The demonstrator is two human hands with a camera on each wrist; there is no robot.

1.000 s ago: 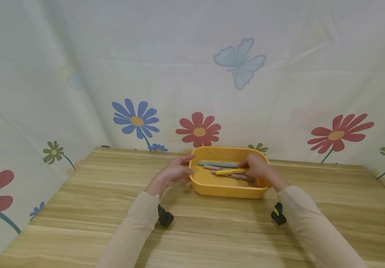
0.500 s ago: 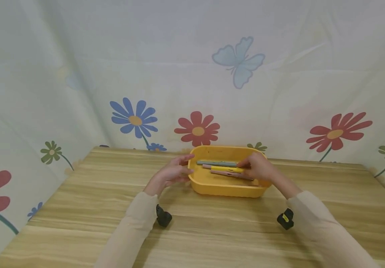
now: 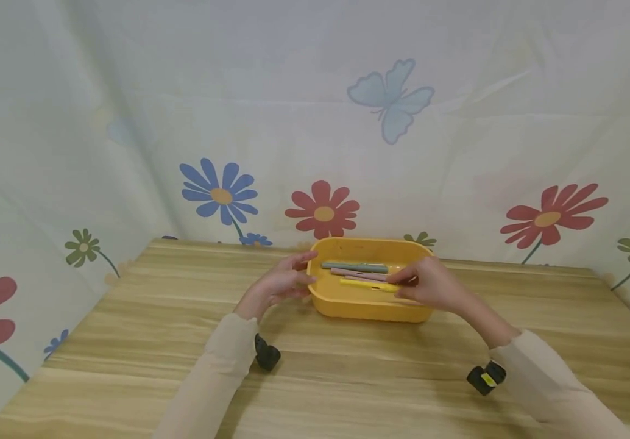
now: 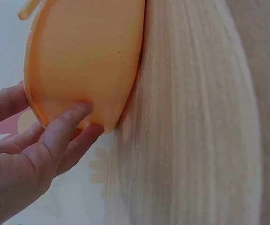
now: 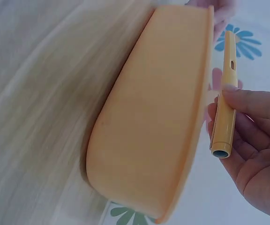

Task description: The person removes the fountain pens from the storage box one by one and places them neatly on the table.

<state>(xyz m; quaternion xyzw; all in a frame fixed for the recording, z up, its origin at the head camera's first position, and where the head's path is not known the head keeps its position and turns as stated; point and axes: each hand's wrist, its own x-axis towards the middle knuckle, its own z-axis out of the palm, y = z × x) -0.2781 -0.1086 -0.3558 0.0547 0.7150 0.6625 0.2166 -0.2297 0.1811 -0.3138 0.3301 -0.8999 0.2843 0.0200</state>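
Observation:
My left hand (image 3: 282, 281) is at the left end of a yellow plastic bin (image 3: 370, 311). In the left wrist view its extended fingers (image 4: 71, 122) touch the bin's outer wall, and one reaches the rim. My right hand (image 3: 430, 283) pinches a yellow pen (image 5: 226, 93) between thumb and fingers, above the rim in the right wrist view; a small window shows in its barrel and a clip near the lower end. Inside the bin lie a grey-green pen (image 3: 353, 267) and pinkish pens (image 3: 356, 274), partly hidden by the yellow pen and my right hand.
The bin stands at the back of a wood-grain table (image 3: 348, 372), close to a flower-patterned cloth backdrop (image 3: 271, 122). A black wrist device (image 3: 267, 352) hangs at my left cuff, and another black device (image 3: 486, 378) at my right.
My right hand and wrist have shifted right and toward me. The yellow pen it holds has moved from over the pinkish pens to the near side of them. My left hand stays put.

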